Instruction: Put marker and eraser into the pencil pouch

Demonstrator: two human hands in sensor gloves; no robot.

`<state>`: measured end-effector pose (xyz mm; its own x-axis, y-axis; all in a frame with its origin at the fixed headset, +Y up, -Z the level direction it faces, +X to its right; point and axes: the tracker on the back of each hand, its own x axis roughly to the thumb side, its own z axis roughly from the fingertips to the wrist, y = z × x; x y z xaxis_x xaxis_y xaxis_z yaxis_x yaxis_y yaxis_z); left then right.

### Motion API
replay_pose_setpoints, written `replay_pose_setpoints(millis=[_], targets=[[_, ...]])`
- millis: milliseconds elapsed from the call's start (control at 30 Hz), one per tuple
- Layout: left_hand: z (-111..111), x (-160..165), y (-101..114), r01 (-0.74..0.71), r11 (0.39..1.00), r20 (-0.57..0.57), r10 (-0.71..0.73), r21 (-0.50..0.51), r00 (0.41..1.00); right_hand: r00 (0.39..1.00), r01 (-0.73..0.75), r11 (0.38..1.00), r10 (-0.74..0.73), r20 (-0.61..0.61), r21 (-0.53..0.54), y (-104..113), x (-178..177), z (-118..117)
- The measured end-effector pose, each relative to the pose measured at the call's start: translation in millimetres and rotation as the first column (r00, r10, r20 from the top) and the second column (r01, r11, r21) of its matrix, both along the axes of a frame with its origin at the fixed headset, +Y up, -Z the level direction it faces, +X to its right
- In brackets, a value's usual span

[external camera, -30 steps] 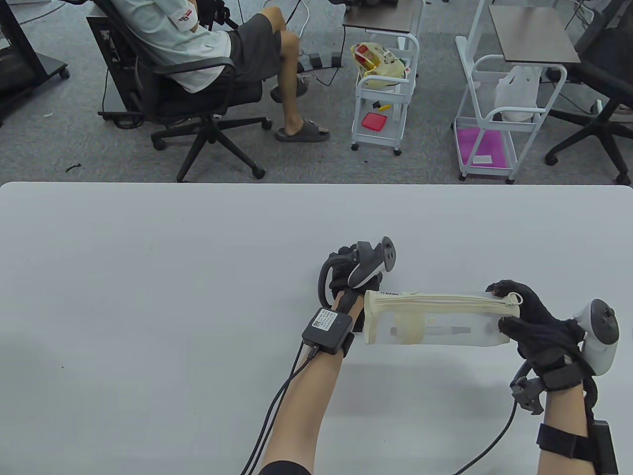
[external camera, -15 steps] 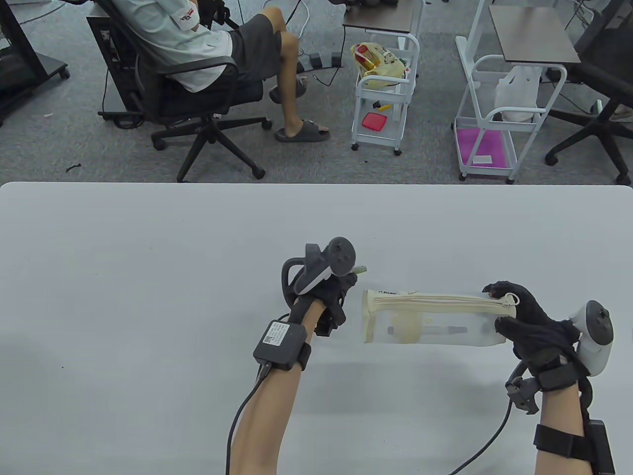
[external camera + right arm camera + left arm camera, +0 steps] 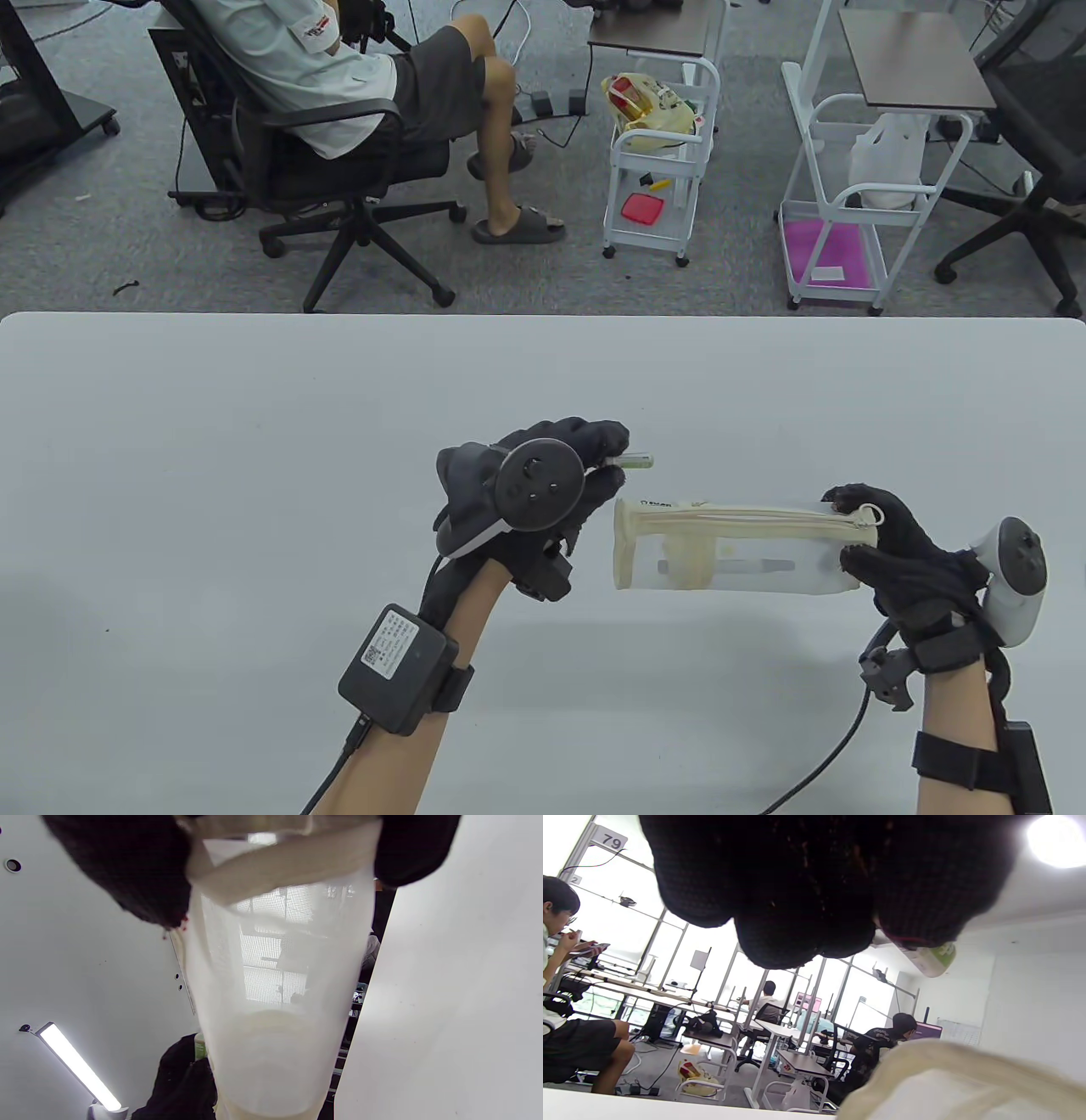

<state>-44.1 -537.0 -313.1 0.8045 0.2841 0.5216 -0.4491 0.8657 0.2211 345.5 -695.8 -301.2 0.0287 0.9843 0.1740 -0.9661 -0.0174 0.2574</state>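
Note:
My right hand (image 3: pixel 882 543) grips the right end of the translucent pencil pouch (image 3: pixel 747 552) with a cream zipper and holds it level a little above the table. A faint long grey shape and a cream patch show through its wall. My left hand (image 3: pixel 585 475) is just left of the pouch's left end and pinches a white marker with a green end (image 3: pixel 632 461) in its fingertips, pointing right. In the left wrist view the marker tip (image 3: pixel 933 961) pokes out under my fingers, above the pouch (image 3: pixel 946 1077). The right wrist view looks down along the pouch (image 3: pixel 280 984). I see no eraser.
The white table (image 3: pixel 254 475) spreads around both hands. Beyond its far edge are a seated person on an office chair (image 3: pixel 339 110), two white carts (image 3: pixel 653 170) and another chair at the far right.
My left hand has drawn back leftward from the pouch's left end and turned, and the marker now shows in its fingertips. My right hand has held the pouch nearly still.

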Motion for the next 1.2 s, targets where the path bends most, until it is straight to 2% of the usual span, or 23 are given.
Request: replay_pose_setpoints(millis=[167, 300, 400, 533, 633, 767, 833, 933, 1067, 1200], targets=[[25, 38, 16, 0.085, 0.996, 0.112, -0.081, -0.034, 0.99, 1.0, -0.016, 1.0, 0.016, 0.001, 0.009, 1, -6, 0], [30, 68, 13, 0.204, 0.978, 0.138, -0.196, -0.047, 0.971, 1.0, -0.017, 1.0, 0.017, -0.002, 0.016, 3, -7, 0], [30, 85, 9, 0.258, 0.966, 0.098, -0.254, -0.021, 0.962, 1.0, -0.024, 1.0, 0.025, -0.017, 0.017, 4, -7, 0], [32, 104, 6, 0.326, 0.941, 0.005, -0.327, 0.093, 0.945, 0.999, -0.03, 0.999, 0.03, -0.011, 0.017, 3, -6, 0], [38, 121, -1, 0.4, 0.902, -0.025, -0.402, 0.162, 0.915, 0.999, -0.032, 0.999, 0.032, -0.007, 0.017, 3, -8, 0], [45, 140, -12, 0.533, 0.806, -0.102, -0.526, 0.257, 0.844, 0.999, -0.048, 0.998, 0.047, 0.007, 0.027, 5, -10, 0], [45, 146, -16, 0.587, 0.779, -0.109, -0.578, 0.223, 0.809, 0.998, -0.053, 0.998, 0.052, 0.024, 0.026, 4, -11, 0], [43, 153, -18, 0.631, 0.769, -0.097, -0.623, 0.101, 0.776, 0.998, -0.058, 0.998, 0.057, 0.037, 0.021, 3, -11, 0], [41, 164, -17, 0.605, 0.794, -0.083, -0.601, 0.052, 0.795, 0.997, -0.056, 0.998, 0.054, 0.055, 0.023, 4, -11, 0], [41, 181, -15, 0.537, 0.84, -0.062, -0.534, 0.071, 0.843, 0.997, -0.068, 0.997, 0.066, 0.041, 0.039, 6, -15, 0]])
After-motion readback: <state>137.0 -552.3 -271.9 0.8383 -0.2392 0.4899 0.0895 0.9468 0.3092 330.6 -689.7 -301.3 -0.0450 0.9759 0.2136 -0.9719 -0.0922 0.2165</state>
